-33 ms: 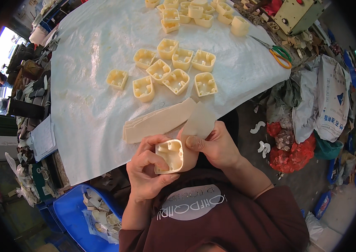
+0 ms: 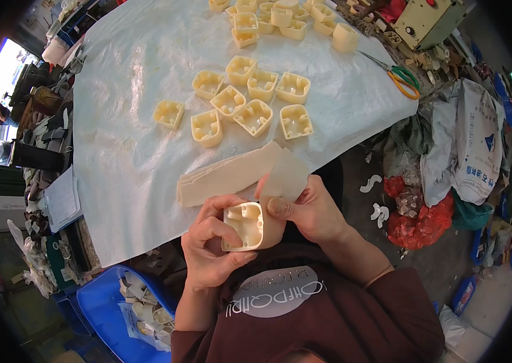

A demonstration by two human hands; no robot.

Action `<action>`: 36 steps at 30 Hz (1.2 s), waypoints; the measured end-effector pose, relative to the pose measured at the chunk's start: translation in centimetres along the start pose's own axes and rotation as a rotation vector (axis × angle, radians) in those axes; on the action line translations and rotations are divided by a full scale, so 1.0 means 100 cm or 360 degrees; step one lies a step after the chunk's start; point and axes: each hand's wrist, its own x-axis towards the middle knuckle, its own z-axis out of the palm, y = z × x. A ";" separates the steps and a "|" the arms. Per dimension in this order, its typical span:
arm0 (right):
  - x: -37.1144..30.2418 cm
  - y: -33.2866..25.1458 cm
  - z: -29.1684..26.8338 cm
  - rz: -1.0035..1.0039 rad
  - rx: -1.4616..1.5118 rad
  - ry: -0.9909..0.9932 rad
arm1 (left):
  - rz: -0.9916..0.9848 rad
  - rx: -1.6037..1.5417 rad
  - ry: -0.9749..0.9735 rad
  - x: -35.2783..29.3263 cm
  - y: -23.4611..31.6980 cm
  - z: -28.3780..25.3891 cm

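My left hand [image 2: 209, 241] grips a cream plastic housing [image 2: 250, 235] above my lap, thumb below and fingers over its rim. The open side, with small screw posts in the corners, faces up toward me. In my right hand [image 2: 311, 212] a beige paper-like strip [image 2: 287, 174] is pinched between thumb and fingers. The right thumb presses at the housing's right wall, where the strip meets it; the strip's lower end is hidden. A stack of similar beige strips [image 2: 220, 175] lies on the table just beyond my hands.
Several cream housings [image 2: 253, 117] stand mid-table on a white sheet [image 2: 129, 181], with more [image 2: 265, 21] at the far edge. Scissors [image 2: 402, 80] with green and orange handles lie at the far right. A blue bin [image 2: 102, 308] of parts stands lower left; bags [image 2: 470, 145] sit at right.
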 end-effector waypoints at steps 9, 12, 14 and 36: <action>0.002 0.006 -0.001 -0.0179 -0.0178 0.0072 | 0.0033 0.0266 0.0435 0.006 0.001 0.038; -0.001 0.006 0.004 -0.0147 -0.0208 0.0143 | -0.0165 0.0611 0.0604 0.001 -0.008 0.038; -0.002 0.002 0.005 -0.0124 -0.0186 0.0145 | -0.0054 0.0604 0.0513 0.002 -0.008 0.034; 0.001 0.016 -0.009 -0.0171 0.0037 0.0076 | 0.0212 0.0489 -0.0016 0.003 -0.001 0.017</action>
